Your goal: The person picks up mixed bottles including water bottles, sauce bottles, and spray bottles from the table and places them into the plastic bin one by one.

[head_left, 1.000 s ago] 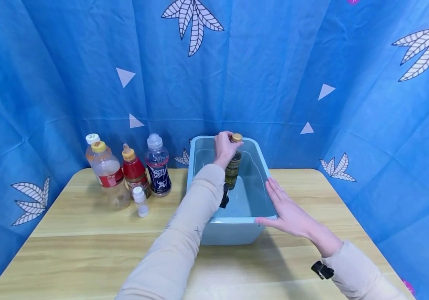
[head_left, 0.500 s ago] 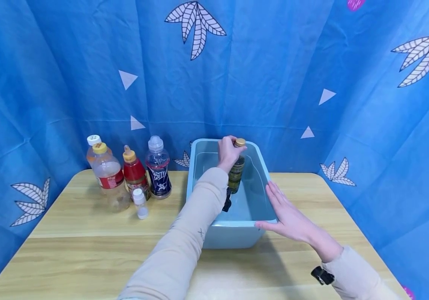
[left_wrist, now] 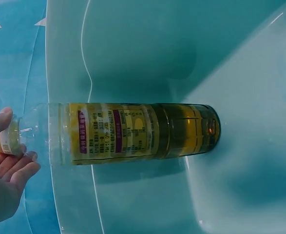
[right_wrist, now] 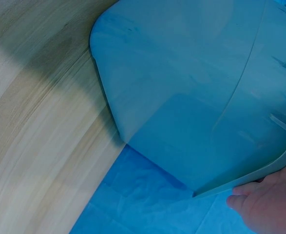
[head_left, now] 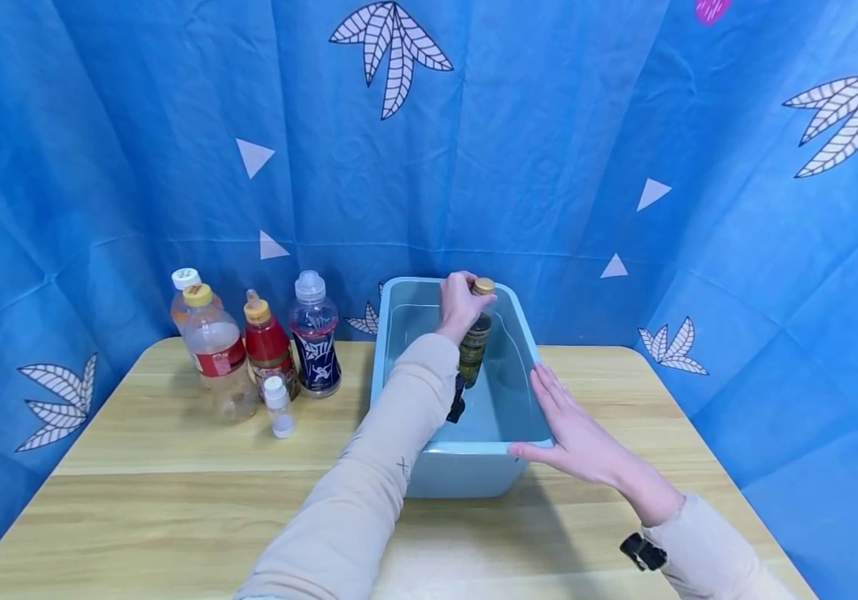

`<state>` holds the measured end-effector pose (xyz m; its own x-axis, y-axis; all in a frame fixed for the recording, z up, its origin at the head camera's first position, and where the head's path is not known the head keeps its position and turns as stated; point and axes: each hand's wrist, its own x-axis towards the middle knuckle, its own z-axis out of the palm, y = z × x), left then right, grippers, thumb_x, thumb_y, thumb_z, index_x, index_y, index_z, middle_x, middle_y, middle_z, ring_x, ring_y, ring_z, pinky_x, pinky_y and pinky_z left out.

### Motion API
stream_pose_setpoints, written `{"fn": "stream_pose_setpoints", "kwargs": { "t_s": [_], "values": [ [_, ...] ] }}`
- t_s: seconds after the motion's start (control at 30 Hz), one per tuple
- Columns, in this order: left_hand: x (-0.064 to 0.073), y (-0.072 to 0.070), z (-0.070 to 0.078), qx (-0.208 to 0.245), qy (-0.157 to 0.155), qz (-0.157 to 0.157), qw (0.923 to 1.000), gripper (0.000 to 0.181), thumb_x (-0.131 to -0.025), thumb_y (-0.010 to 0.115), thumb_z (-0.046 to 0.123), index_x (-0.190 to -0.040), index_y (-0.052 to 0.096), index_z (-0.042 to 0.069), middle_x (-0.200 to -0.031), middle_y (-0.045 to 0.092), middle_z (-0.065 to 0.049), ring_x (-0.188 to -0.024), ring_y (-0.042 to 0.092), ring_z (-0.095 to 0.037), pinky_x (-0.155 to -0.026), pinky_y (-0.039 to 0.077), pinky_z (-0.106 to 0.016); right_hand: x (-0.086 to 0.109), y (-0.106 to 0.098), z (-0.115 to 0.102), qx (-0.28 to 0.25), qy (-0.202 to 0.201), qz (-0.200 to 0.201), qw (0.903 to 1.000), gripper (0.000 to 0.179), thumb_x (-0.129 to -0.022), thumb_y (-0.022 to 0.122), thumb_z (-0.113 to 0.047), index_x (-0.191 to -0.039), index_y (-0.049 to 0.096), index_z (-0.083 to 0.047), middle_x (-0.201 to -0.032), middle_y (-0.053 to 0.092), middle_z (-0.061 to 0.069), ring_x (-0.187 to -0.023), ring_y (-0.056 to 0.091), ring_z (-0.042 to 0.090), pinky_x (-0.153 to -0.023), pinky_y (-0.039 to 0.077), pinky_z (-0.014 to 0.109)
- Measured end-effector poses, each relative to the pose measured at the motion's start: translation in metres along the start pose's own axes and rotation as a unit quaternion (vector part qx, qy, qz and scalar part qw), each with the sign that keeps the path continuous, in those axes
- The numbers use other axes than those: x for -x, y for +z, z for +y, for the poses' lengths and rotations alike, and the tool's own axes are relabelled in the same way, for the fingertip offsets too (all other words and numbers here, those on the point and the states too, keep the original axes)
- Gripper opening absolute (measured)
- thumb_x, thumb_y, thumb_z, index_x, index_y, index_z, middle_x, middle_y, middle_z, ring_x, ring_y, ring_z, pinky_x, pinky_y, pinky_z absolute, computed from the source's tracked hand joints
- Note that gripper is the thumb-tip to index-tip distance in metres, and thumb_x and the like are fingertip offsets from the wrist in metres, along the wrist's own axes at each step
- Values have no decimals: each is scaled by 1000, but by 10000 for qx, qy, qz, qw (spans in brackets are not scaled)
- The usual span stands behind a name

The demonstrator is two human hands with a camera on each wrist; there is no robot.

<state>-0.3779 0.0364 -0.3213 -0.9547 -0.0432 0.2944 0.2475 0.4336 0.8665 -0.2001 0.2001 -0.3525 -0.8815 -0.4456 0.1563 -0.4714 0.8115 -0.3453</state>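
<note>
My left hand reaches into the light blue plastic bin and grips a bottle by its gold cap. In the left wrist view the bottle has a clear neck, a yellow label with printed text and dark amber liquid at its base. Thumb and fingers lie on either side of the cap. The bottle stands near the bin's back wall, slightly tilted. My right hand rests on the bin's front right corner, fingers straight along the side rim and thumb on the front rim.
Left of the bin stand a sports drink bottle, a red sauce bottle, a yellow-capped clear bottle, an orange bottle with a white cap and a small white-capped bottle. A blue curtain hangs behind the wooden table.
My left hand and the bottle have shifted slightly to the right within the bin. The head view has tilted a little. My right hand stays on the rim.
</note>
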Motion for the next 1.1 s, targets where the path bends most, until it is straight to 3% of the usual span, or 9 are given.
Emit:
{"fn": "stream_pose_setpoints", "kwargs": {
  "t_s": [0.5,0.9,1.1],
  "values": [
    [1,-4,11,-248,-176,-297,9991,35,-80,67,19,-107,57,0,-103,59,-13,-95,55,-23,-83,46,-30,1,-1,0,-6,-14,39,10000,99,-75,56,-59,-141,11,0,-147,3,13,-133,3,30,-100,20,51],
    [6,-12,23,-368,-446,-438,9974,55,-82,63,26,-127,43,2,-121,49,-14,-106,48,-22,-89,42,-32,2,0,1,-7,-23,111,9999,99,-75,57,-59,-140,12,1,-147,4,14,-133,3,29,-100,20,51],
    [8,-20,30,-427,-342,-504,9972,57,-83,62,29,-129,41,3,-126,46,-13,-112,44,-22,-91,39,-32,1,2,1,11,-65,117,9999,98,-76,56,-58,-140,13,1,-147,4,14,-133,3,29,-100,20,51]
  ]
}}
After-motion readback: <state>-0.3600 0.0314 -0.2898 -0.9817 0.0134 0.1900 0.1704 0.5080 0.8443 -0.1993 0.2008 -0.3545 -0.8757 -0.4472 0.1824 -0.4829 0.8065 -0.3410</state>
